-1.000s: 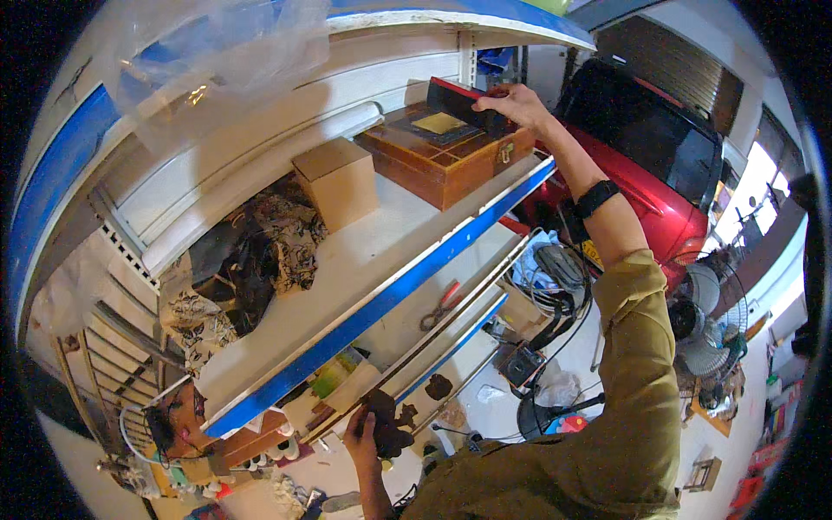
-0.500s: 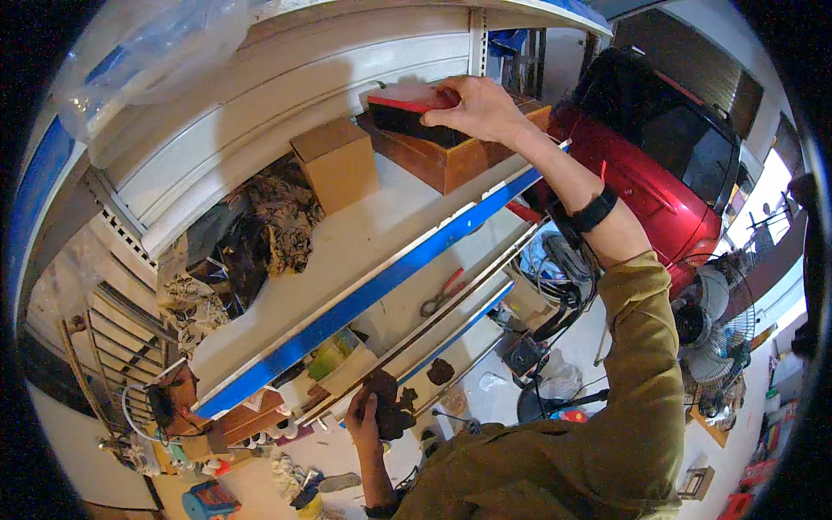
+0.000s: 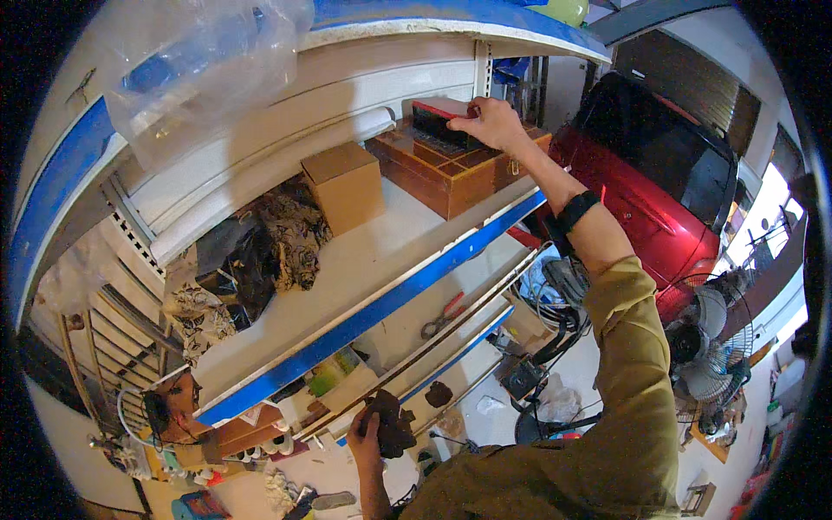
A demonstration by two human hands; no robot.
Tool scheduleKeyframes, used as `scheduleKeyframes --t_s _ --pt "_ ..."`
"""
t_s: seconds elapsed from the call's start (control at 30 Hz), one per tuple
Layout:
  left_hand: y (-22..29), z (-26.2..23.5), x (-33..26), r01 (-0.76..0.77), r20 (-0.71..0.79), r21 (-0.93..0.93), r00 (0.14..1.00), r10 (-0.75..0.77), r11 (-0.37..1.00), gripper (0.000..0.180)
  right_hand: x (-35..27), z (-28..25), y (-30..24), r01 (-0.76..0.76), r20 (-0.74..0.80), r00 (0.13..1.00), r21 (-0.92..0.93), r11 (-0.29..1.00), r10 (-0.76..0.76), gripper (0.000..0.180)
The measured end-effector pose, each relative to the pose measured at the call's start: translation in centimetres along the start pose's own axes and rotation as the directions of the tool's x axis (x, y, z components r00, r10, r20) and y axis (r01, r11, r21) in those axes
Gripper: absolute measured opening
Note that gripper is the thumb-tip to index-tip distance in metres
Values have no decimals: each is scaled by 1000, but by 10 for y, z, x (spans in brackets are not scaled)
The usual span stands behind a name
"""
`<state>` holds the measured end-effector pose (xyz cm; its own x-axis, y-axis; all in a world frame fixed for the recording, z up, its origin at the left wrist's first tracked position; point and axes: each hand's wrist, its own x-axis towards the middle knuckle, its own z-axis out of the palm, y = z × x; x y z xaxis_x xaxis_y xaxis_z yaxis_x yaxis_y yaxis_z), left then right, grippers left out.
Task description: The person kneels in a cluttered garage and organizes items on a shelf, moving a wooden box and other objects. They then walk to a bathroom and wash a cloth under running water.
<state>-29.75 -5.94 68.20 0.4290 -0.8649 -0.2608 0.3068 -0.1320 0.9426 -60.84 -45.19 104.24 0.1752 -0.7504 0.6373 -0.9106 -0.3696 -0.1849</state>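
Note:
With bent fingers, my right hand (image 3: 494,127) grips the right end of a flat red-and-black box (image 3: 431,122). That box stands tilted on or just over the lid of a brown wooden case (image 3: 449,189); whether it bears its full weight there I cannot tell. Lower down, in front of the shelf, my left hand (image 3: 365,440) is closed around a crumpled dark brown cloth (image 3: 394,426), which hangs beside the fingers.
On the same blue-edged shelf (image 3: 364,321) are a cardboard box (image 3: 344,186) and a heap of patterned fabric (image 3: 293,234). Clear plastic (image 3: 195,78) hangs at upper left. Lower shelves hold pliers (image 3: 444,316). To the right are a red car (image 3: 637,195) and a fan (image 3: 706,334).
My right hand has brought the red-and-black box down and back onto or close to the wooden case's lid. The left hand keeps the cloth; the whole view has shifted slightly.

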Motion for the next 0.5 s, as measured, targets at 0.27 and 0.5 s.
scheduleKeyframes --t_s 0.27,0.5 --pt "-18 -17 9 -65 -2 34 998 65 997 37 5 1 -13 -7 132 991 182 983 -18 110" --pt "-3 -8 8 -84 -10 54 996 84 995 37 15 16 10 41 111 993 93 995 -51 84"
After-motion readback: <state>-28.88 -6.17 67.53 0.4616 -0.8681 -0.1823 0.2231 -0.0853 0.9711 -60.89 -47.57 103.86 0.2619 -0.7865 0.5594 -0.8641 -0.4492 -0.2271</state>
